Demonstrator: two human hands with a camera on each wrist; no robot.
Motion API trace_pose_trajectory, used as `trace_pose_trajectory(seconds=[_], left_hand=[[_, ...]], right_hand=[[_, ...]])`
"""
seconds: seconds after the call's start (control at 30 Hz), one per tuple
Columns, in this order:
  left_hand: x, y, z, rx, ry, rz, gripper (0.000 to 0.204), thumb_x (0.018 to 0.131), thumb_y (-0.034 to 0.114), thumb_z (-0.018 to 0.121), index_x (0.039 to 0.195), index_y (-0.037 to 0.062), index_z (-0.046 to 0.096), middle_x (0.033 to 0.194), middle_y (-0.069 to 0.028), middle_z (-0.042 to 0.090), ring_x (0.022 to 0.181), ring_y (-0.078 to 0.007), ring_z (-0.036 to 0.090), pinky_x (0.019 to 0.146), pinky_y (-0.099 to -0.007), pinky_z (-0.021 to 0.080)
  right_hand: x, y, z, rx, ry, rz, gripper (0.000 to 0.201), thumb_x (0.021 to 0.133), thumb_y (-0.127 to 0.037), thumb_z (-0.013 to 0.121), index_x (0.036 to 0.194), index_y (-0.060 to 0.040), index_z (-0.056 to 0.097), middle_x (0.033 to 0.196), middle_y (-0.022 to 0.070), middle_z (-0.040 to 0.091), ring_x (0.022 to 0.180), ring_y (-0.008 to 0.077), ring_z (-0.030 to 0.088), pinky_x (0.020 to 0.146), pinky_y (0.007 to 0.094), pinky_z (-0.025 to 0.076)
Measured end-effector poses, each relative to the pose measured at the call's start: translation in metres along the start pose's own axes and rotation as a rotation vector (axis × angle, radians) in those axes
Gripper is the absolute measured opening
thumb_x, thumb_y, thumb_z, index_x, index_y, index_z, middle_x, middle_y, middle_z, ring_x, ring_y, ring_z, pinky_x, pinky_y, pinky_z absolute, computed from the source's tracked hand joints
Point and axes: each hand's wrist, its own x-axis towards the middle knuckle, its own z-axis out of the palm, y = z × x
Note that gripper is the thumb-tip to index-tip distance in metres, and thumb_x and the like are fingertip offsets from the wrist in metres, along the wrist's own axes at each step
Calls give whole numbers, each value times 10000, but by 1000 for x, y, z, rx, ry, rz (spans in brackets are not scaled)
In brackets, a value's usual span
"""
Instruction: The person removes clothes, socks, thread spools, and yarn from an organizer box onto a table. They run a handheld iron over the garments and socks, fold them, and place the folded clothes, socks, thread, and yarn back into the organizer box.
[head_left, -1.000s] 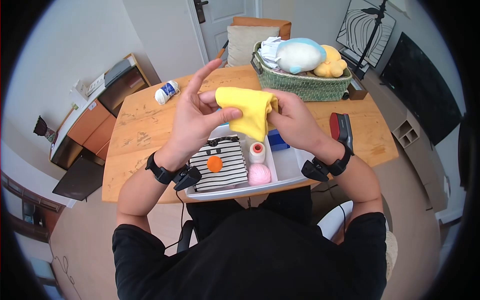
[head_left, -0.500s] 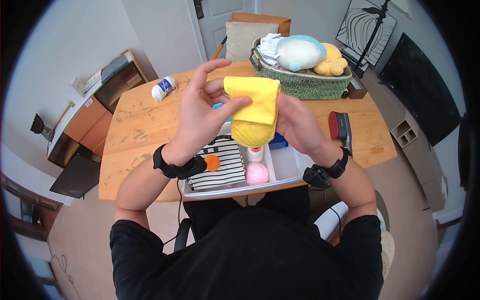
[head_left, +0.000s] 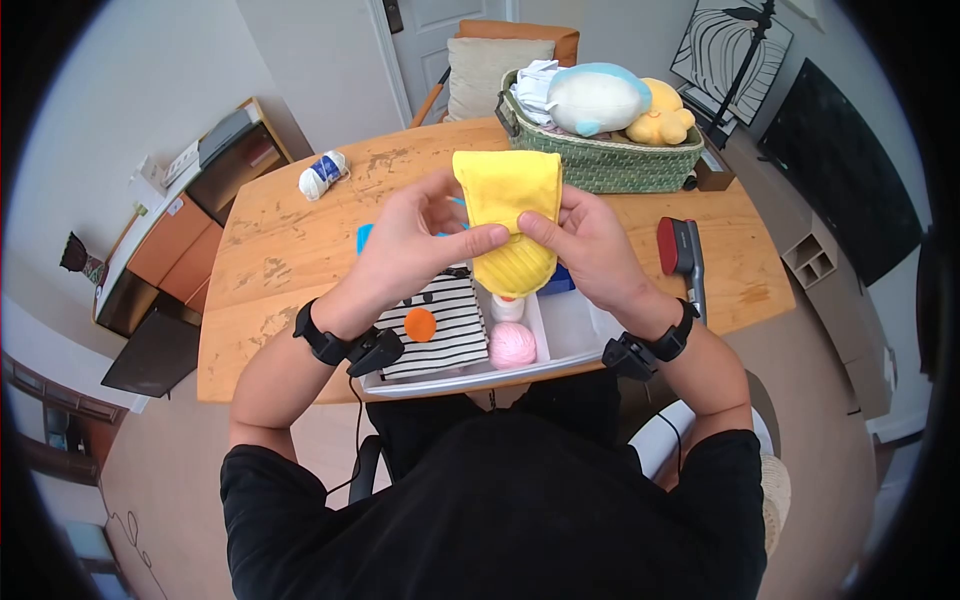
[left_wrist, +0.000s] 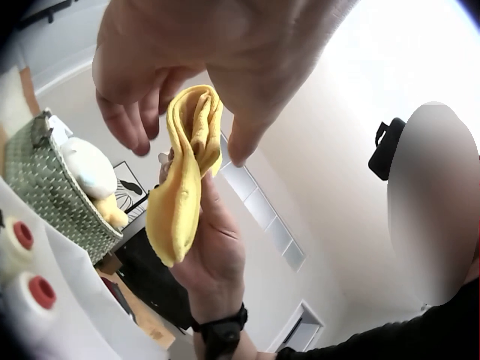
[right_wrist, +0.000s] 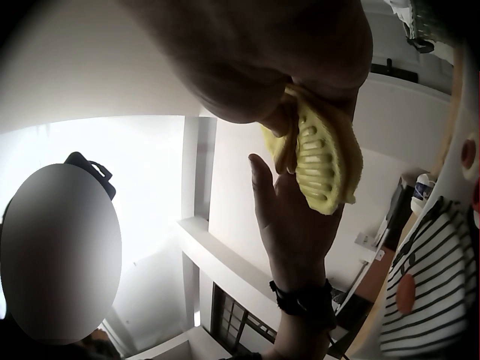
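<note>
Above the white box, a folded yellow sock (head_left: 510, 190) is held up, its rounded lower end ribbed with raised strips (right_wrist: 316, 161). My right hand (head_left: 600, 250) pinches it, thumb in front and fingers behind. Around its left side is my left hand (head_left: 410, 240), fingers partly hidden behind the sock. Both wrist views show the left thumb (left_wrist: 244, 139) standing slightly apart from the fabric. Below, the divided white box (head_left: 470, 384) contains a black-and-white striped cloth (head_left: 455, 340) with an orange disc, a pink yarn ball (head_left: 513, 345), spools (left_wrist: 31, 300) and something blue (head_left: 558, 282).
A green woven basket (head_left: 600, 168) with plush toys (head_left: 600, 98) stands at the table's back right. White yarn with a blue label (head_left: 324, 176) lies at the back left. A red-and-grey handled tool (head_left: 680, 255) lies near the right edge of the wooden table (head_left: 260, 270).
The sock was first folded over; its ribbed end then came into view below. My right thumb has moved to its front, and my left fingers have lowered from their raised pose.
</note>
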Motion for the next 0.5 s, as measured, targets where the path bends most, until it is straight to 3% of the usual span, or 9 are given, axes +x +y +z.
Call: trace_pose_trajectory(seconds=[0.1, 0.23, 0.3, 0.33, 0.4, 0.5], left_hand=[[0, 4, 5, -122, -14, -100, 567, 1028, 88, 901, 1521, -44, 653, 1336, -93, 766, 1110, -141, 791, 962, -318, 668], [0, -14, 2, -89, 0, -51, 493, 1051, -3, 834, 1510, -53, 662, 1338, -88, 742, 1182, -154, 788, 934, -309, 686], [2, -29, 0, 24, -11, 285, 384, 1038, -64, 797, 1418, -37, 754, 1329, -74, 710, 1165, -149, 775, 897, -268, 684], [2, -30, 0, 23, -11, 283, 384, 1038, -64, 797, 1418, -37, 754, 1329, -74, 710, 1165, -149, 775, 897, -268, 684], [1, -32, -1, 52, -6, 368, 309, 1003, -122, 769, 1272, 2, 856, 1320, -65, 684, 1138, -138, 756, 900, -255, 671], [-2, -30, 0, 64, -3, 356, 300, 972, -140, 770, 1157, 50, 912, 1327, -65, 695, 1097, -126, 741, 949, -283, 650]], right_hand=[[0, 3, 2, -8, 16, -4, 371, 1174, -110, 706, 1498, 59, 645, 1376, 130, 793, 1222, 174, 786, 1042, 336, 654], [-2, 5, 3, -8, 41, 6, 357, 1161, -60, 703, 1498, 43, 649, 1385, 129, 786, 1247, 182, 780, 1062, 340, 656], [-4, 5, 2, -34, 72, 29, 347, 1154, -31, 698, 1492, 35, 659, 1383, 128, 785, 1250, 184, 781, 1070, 343, 659], [-4, 4, 1, 8, 39, 28, 340, 1147, -4, 691, 1484, 33, 671, 1383, 133, 782, 1244, 187, 786, 1071, 346, 667], [-6, -1, 0, 158, -10, 78, 357, 1135, 63, 651, 1487, 18, 696, 1406, 150, 768, 1243, 193, 791, 1058, 348, 690], [-10, -3, 0, 147, 6, 157, 382, 1143, 66, 622, 1518, 25, 680, 1429, 158, 755, 1252, 206, 791, 1043, 347, 700]])
